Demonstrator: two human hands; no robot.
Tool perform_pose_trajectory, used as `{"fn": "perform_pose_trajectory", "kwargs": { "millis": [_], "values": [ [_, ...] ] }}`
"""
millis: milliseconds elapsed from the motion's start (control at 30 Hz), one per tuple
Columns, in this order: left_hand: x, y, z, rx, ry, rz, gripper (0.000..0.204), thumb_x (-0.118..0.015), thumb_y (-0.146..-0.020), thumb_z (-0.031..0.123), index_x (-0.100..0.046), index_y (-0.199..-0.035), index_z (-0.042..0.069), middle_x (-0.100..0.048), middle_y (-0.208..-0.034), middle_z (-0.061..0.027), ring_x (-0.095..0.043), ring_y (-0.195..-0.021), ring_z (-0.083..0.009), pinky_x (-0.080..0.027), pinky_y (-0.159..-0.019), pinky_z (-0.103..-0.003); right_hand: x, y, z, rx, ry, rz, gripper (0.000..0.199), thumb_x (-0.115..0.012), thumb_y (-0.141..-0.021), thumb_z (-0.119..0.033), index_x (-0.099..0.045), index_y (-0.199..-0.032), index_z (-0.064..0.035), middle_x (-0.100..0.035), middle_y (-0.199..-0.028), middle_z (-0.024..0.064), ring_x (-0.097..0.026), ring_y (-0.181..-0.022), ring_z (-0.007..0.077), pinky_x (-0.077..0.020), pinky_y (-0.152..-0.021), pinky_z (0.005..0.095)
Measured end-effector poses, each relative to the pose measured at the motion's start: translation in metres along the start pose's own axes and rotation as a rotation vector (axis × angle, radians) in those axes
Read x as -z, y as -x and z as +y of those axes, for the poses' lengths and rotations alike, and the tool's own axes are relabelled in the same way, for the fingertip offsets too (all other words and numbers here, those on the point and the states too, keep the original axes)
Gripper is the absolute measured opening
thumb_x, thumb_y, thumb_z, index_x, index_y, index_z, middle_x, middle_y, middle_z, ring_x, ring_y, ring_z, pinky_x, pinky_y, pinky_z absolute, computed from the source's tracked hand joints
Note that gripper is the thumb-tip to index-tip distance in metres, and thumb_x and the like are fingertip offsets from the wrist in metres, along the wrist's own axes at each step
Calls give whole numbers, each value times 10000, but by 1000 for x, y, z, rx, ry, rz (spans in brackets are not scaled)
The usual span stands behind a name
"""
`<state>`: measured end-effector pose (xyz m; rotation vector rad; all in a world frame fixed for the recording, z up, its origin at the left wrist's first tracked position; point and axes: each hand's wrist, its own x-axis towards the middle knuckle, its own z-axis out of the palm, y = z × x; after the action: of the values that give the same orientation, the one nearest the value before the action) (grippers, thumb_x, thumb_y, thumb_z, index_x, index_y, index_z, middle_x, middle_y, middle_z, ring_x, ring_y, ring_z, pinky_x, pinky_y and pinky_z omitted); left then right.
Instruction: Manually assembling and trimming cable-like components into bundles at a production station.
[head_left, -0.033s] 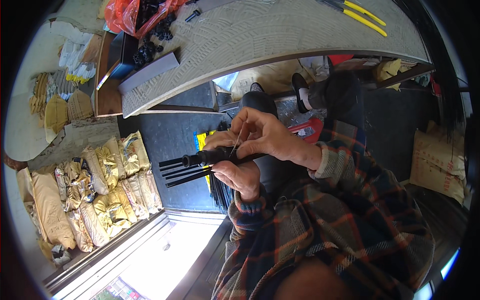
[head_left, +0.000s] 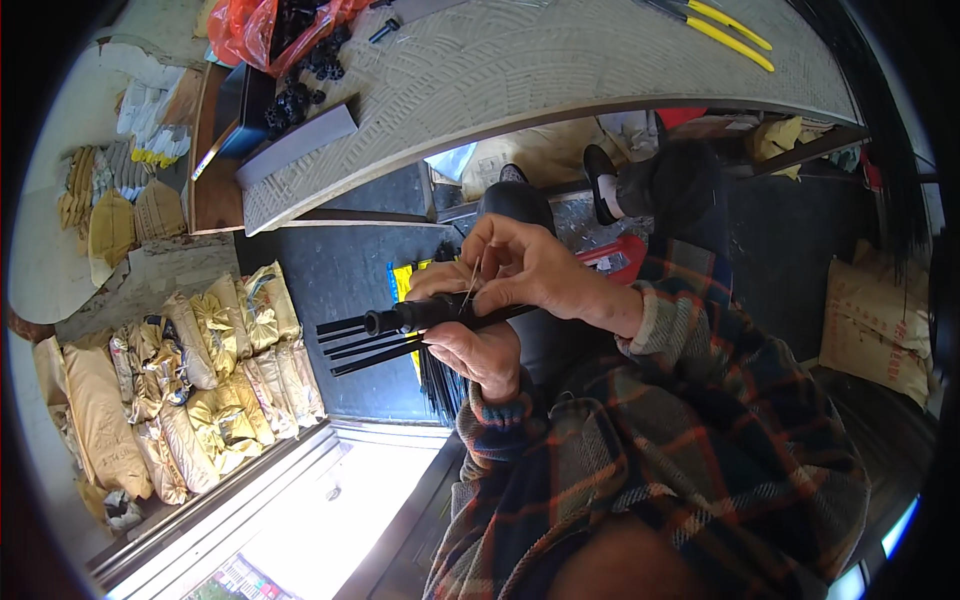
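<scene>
My left hand (head_left: 482, 360) is closed around a black tubular fitting (head_left: 418, 316) with a round hollow end. Several thin black rods (head_left: 368, 350) lie along this fitting and stick out past its end to the left. With thumb and fingers pinched, my right hand (head_left: 545, 272) holds a thin pale wire (head_left: 468, 292) that crosses the fitting. Both hands meet over my lap, and the fingers partly hide the place where wire and rods come together. Below my left hand hangs a bundle of thin black strands or rods (head_left: 440, 388), beside a yellow packet (head_left: 403, 278).
On the bench (head_left: 520, 85) lie yellow-handled pliers (head_left: 730, 35), a red plastic bag (head_left: 245, 30), black notched parts (head_left: 290, 108) and a flat metal strip (head_left: 300, 143). Filled sacks (head_left: 110, 420) lie at the left. A cardboard-coloured sack (head_left: 875, 330) stands at the right.
</scene>
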<state>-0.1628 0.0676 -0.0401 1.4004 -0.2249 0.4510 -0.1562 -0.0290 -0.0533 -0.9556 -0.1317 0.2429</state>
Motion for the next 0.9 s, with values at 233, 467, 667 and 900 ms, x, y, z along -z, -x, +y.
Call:
{"fn": "perform_pose_trajectory", "kwargs": {
  "millis": [233,467,667,900],
  "values": [
    [4,-3,-1,4,41,-11,572,-329,-880,576,-458,-839,21,-455,-792,-86,-460,-733,-177,-384,-694,-316,-2,-1,2,-44,-41,-33,396,-761,-670,-111,-473,-941,-87,-472,-827,-26,-428,-760,58,-369,-681,196],
    [7,-4,12,-60,-142,-381,267,-630,-719,95,-440,-900,47,-446,-860,-76,-445,-775,-167,-382,-757,-304,8,10,16,229,-220,-77,408,-717,-719,-170,-419,-981,-73,-384,-943,34,-412,-870,90,-348,-770,225],
    [1,3,14,74,17,-444,262,-591,-719,-67,-458,-925,24,-489,-844,-105,-494,-768,-200,-408,-723,-323,40,31,-21,277,-52,-17,355,-689,-703,-121,-523,-999,-12,-417,-1097,107,-439,-975,151,-322,-882,304],
    [-9,6,19,-92,-109,-508,254,-582,-724,-44,-452,-933,19,-499,-816,-110,-515,-751,-221,-411,-689,-321,28,42,-74,544,727,-77,105,-694,-715,-116,-621,-745,-45,-565,-894,61,-519,-888,228,-381,-870,403]
  ]
}}
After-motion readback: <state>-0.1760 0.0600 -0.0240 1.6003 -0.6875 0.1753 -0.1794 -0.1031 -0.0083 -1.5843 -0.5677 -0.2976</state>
